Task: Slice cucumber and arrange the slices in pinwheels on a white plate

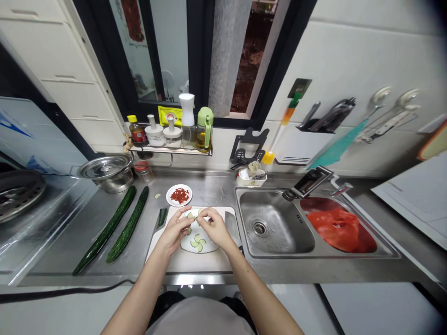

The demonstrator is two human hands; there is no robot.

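Observation:
My left hand (176,229) and my right hand (215,228) meet above a white plate (209,247). Their fingertips are pinched together on a small pale-green piece, apparently a cucumber slice (196,217). Thin cucumber slices (198,243) lie in a pinwheel at the near part of the plate; others farther back are partly hidden by my fingers. Under the plate is a white cutting board (195,264). A dark green cucumber piece (162,217) rests at the board's left edge, and a wide-bladed knife (232,225) lies at its right, partly behind my right arm.
Two long cucumbers (127,224) lie left on the steel counter. Behind the board stands a small dish (169,199) of chopped red bits. A lidded pot (113,184) is back left. The sink (279,251), with a faucet (307,182) and red plastic bag (335,228), is right.

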